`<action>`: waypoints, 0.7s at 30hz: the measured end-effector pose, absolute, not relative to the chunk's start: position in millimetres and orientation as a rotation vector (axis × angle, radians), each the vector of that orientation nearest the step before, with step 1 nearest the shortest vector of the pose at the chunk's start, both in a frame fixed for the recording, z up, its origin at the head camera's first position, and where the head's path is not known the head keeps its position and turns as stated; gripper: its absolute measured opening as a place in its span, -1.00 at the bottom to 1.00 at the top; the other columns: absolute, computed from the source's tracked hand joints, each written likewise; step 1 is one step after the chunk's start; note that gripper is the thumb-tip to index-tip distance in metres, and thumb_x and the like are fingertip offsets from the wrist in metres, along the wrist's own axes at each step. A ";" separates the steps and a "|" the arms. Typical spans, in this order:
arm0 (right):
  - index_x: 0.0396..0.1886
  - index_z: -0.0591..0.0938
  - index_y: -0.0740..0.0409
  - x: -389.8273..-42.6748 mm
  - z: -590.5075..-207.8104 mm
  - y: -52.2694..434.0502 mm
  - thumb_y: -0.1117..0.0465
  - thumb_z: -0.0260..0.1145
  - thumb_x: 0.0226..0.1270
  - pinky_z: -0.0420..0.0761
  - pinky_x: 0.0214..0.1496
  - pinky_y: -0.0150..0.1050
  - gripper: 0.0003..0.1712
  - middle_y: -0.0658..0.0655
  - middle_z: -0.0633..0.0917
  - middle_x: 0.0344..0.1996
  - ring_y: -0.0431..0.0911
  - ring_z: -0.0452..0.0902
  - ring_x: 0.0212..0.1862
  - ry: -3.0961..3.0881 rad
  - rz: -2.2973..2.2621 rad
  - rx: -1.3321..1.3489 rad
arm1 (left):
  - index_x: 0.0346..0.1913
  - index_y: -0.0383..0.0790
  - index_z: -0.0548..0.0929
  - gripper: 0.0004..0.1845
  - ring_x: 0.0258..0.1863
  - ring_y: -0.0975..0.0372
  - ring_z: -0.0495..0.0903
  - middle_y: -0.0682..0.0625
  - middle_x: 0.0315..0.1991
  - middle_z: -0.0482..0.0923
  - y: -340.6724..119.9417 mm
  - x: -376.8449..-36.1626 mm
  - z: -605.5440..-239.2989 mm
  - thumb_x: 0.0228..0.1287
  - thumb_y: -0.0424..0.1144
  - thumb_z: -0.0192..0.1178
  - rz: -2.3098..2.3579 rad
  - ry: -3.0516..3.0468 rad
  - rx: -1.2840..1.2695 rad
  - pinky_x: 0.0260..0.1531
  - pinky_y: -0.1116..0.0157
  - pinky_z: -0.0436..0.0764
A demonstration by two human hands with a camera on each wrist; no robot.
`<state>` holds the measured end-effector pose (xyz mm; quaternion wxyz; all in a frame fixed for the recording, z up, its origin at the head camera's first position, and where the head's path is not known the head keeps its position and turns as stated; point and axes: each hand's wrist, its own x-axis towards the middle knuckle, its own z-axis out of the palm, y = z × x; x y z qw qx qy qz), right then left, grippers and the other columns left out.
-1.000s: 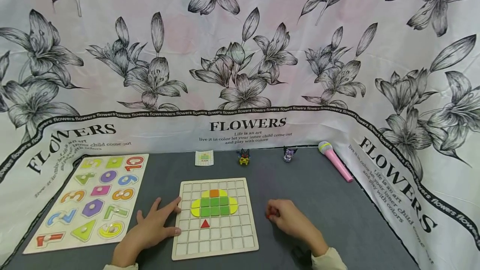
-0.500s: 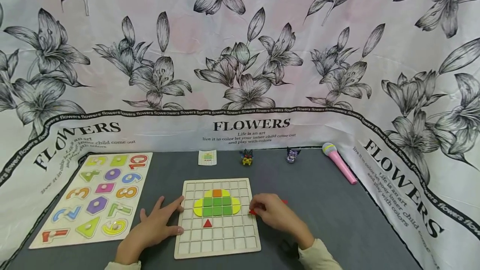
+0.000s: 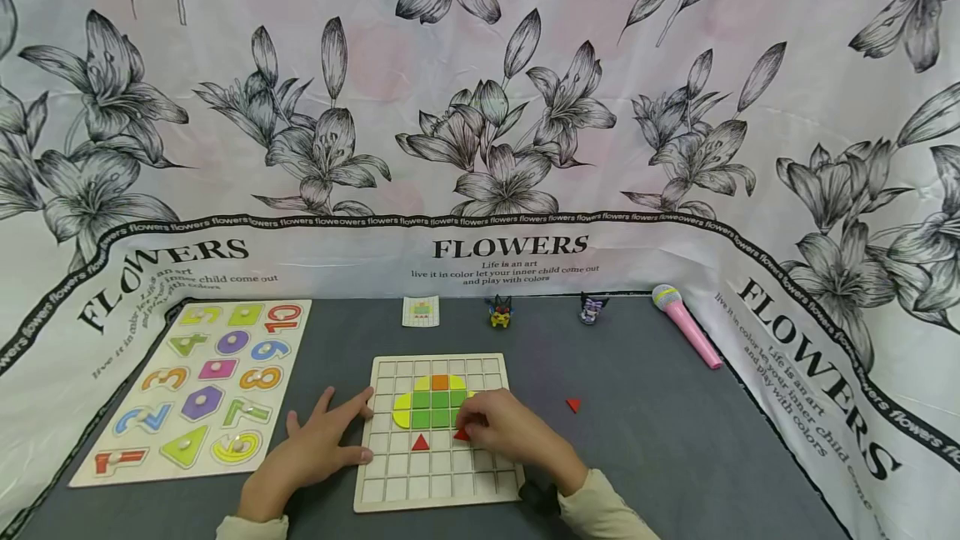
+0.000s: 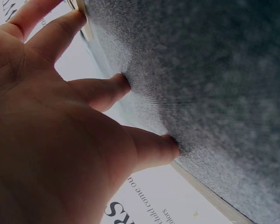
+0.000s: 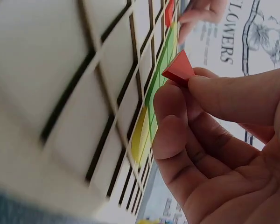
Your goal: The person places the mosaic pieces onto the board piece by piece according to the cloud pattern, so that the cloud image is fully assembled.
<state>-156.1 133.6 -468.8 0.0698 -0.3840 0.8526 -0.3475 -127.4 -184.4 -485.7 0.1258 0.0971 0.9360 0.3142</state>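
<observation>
My right hand [image 3: 510, 427] pinches a red triangle tile [image 5: 179, 69] between thumb and fingers, low over the wooden grid board [image 3: 491, 486]. The tile hovers just below the green squares [image 3: 431, 408], partly covered by the fingers in the head view. Another red triangle [image 3: 420, 442] lies in a cell to the left. Yellow rounded pieces [image 3: 402, 411] and an orange square [image 3: 439, 382] border the green ones; the hand hides the right yellow end. With fingers spread, my left hand [image 3: 307, 457] touches the board's left edge with its thumb and fingertips.
One loose red triangle [image 3: 573, 405] lies right of the board. A number-and-shape puzzle [image 3: 213, 394] stands at left. Along the back are a small pattern card [image 3: 421, 312], two figurines [image 3: 500, 312] and a pink toy microphone [image 3: 690, 330], before a floral cloth [image 3: 510, 265].
My right hand has moved left from the grey tabletop onto the board, carrying the red triangle. Another triangle came into view where it was. The left hand stays at the board's edge.
</observation>
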 end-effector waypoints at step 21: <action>-0.36 0.80 0.15 -152.9 -473.3 97.8 0.60 0.34 0.32 0.56 -0.19 -0.47 -0.71 -0.05 0.74 -0.40 -0.35 0.52 -0.33 2.620 -0.848 -1.300 | 0.63 -0.20 0.36 0.02 0.62 -0.44 -0.13 0.07 0.21 0.65 -184.9 -128.1 -489.4 0.14 -0.09 0.63 0.945 2.715 0.287 0.24 -0.68 -0.36</action>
